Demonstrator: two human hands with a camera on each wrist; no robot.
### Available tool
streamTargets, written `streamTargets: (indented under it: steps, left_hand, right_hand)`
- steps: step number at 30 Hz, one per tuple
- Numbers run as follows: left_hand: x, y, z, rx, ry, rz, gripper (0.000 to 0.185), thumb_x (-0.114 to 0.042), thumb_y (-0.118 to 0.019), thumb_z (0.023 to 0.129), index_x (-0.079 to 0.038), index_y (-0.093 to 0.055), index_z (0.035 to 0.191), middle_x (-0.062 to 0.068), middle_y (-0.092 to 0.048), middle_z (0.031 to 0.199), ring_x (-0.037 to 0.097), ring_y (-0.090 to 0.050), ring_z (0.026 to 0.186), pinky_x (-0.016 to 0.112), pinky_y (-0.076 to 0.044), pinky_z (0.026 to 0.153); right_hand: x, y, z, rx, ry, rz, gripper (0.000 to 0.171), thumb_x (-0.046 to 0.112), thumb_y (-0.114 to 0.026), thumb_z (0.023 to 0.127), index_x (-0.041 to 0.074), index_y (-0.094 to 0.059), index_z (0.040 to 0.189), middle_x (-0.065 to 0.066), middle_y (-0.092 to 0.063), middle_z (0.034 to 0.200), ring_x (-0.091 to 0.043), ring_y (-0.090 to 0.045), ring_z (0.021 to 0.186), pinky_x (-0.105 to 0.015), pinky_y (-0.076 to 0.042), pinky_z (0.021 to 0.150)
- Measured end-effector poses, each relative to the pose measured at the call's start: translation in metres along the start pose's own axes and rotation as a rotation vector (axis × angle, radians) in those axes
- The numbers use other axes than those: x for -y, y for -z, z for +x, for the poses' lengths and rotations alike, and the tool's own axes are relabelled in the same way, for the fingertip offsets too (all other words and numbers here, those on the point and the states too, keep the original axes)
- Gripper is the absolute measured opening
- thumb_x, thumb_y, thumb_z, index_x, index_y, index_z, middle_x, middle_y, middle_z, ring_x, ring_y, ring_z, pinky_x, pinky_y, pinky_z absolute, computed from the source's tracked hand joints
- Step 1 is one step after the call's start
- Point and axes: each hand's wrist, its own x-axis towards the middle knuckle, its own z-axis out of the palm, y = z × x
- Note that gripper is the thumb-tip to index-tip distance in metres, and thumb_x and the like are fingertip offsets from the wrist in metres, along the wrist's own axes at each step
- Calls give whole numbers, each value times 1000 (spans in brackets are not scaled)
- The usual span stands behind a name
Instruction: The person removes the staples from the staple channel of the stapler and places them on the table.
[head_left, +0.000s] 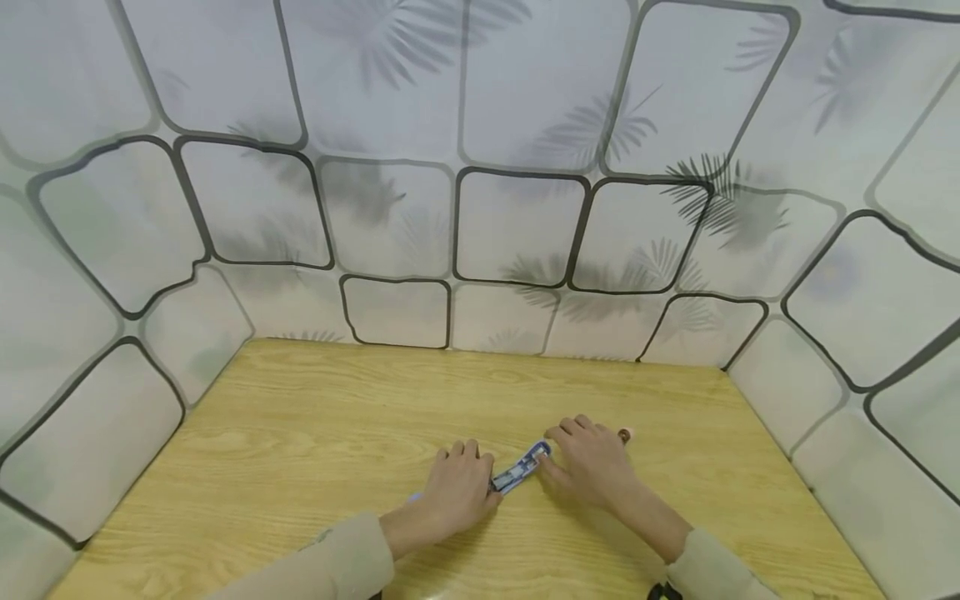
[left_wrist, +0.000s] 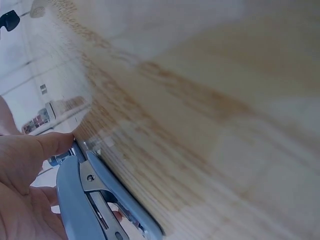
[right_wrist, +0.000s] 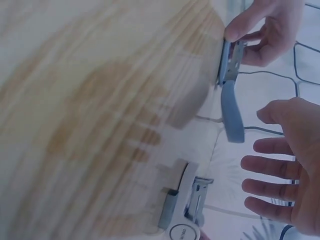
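A light blue stapler (head_left: 517, 471) lies slantwise over the table, its metal inner parts showing. My left hand (head_left: 459, 490) holds it by its middle, and a blue end (head_left: 415, 497) sticks out on the far side of that hand. In the left wrist view the stapler (left_wrist: 95, 195) stands spread apart at its hinge, with the left thumb and fingers around it. My right hand (head_left: 592, 462) is at the stapler's other end. In the right wrist view the right hand (right_wrist: 295, 170) has its fingers extended, apart from the stapler (right_wrist: 232, 110).
A small metal tool with a round white label (right_wrist: 187, 210) lies on the table in the right wrist view. In the head view a small brown and pink thing (head_left: 625, 435) shows behind the right hand. Patterned cloth walls (head_left: 510, 225) border the wooden table (head_left: 315, 400).
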Motion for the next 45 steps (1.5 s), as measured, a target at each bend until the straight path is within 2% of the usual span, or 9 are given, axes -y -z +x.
streamTargets:
  steps: [4,6,8,13,19,22,28,33,45]
  left_hand:
    - [0,0,0,0,3,6,33,-46,-83,88,-17,-68,91,1,-62,91,14,-53,78,28,-42,67]
    - [0,1,0,5,4,5,33,-46,-82,88,-17,-68,91,1,-61,90,13,-52,78,28,-41,66]
    - [0,1,0,8,4,7,33,-46,-82,89,-17,-67,91,1,-61,90,13,-51,77,28,-41,66]
    - [-1,2,0,12,4,9,33,-47,-82,89,-17,-67,91,1,-61,91,13,-52,78,28,-41,66]
    - [-1,3,0,28,10,-1,34,-46,-82,89,-15,-69,95,1,-61,91,14,-51,78,29,-42,68]
    - [-1,3,0,30,11,-2,34,-46,-82,89,-15,-69,94,1,-61,91,14,-51,78,29,-42,68]
    - [-1,2,0,9,-7,5,34,-46,-82,89,-15,-68,93,1,-61,90,13,-50,76,29,-42,68]
    - [0,2,-1,-7,-26,15,34,-45,-82,90,-15,-69,95,1,-63,91,13,-52,76,30,-45,68]
    - [0,3,-1,23,-8,-22,31,-42,-82,90,-16,-66,90,2,-63,92,14,-52,78,30,-42,68]
  right_hand:
    - [3,5,0,23,-86,126,28,39,-84,88,15,-78,101,2,-77,94,-16,-68,81,-20,-50,59]
    - [5,8,0,41,-145,231,25,35,-84,88,15,-79,101,2,-77,91,-16,-68,79,-16,-44,55]
    - [7,11,0,59,-203,334,22,32,-84,89,14,-79,101,1,-78,92,-17,-70,79,-15,-42,54]
    - [10,17,2,91,-272,552,12,23,-82,92,15,-79,99,3,-78,89,-11,-70,78,-18,-52,64]
    - [11,16,3,134,-334,770,8,19,-78,95,11,-79,98,3,-78,86,0,-64,75,-19,-53,68]
    - [13,13,3,165,-374,863,13,19,-77,96,7,-79,98,-2,-78,86,-3,-64,72,-18,-53,65]
    - [19,6,6,257,-460,1099,17,13,-76,96,-3,-78,99,-15,-78,86,-16,-70,65,-21,-57,56]
    - [26,1,7,321,-486,1148,15,13,-76,96,-2,-78,97,-13,-78,84,-17,-74,70,-24,-61,60]
    - [39,-4,9,386,-493,1216,14,7,-74,96,-6,-76,99,-16,-79,83,-23,-78,69,-33,-65,63]
